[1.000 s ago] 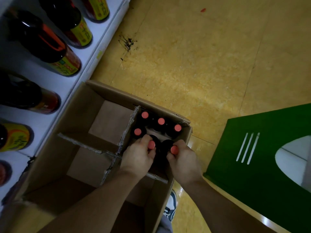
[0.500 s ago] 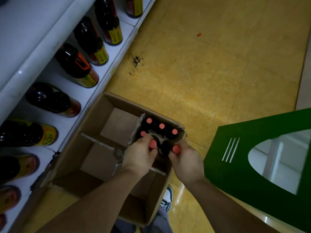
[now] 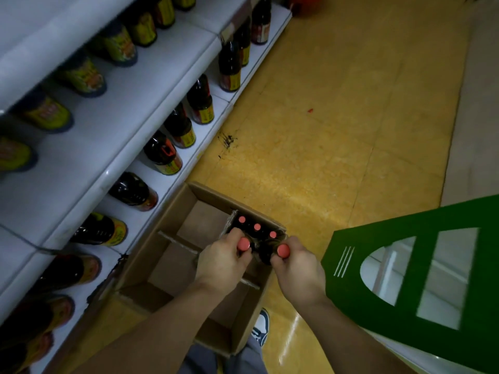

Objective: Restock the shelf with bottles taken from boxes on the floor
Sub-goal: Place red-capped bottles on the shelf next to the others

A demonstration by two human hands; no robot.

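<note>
The left hand (image 3: pixel 221 261) and right hand (image 3: pixel 299 271) are bare. The left forearm (image 3: pixel 162 327) and right forearm (image 3: pixel 348 330) are bare to the frame edge. Grey fabric (image 3: pixel 202 360) covers the legs. One shoe (image 3: pixel 261 326) shows a white upper with dark blue-grey panels.

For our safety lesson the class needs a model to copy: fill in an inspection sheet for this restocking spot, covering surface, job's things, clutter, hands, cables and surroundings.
Surface: glossy yellow floor; dark scuff by the shelf, red speck farther out.
Job's things: open box on the floor by the shelf; three pink caps show in one compartment; neighbouring compartments look empty.
Clutter: nothing seen.
Hands: left hand grips one bottle at the neck; right hand grips a second bottle.
Cables: nothing seen.
Surroundings: shelf bottles stand in rows; green panel at right; shoe beside the box.
</note>
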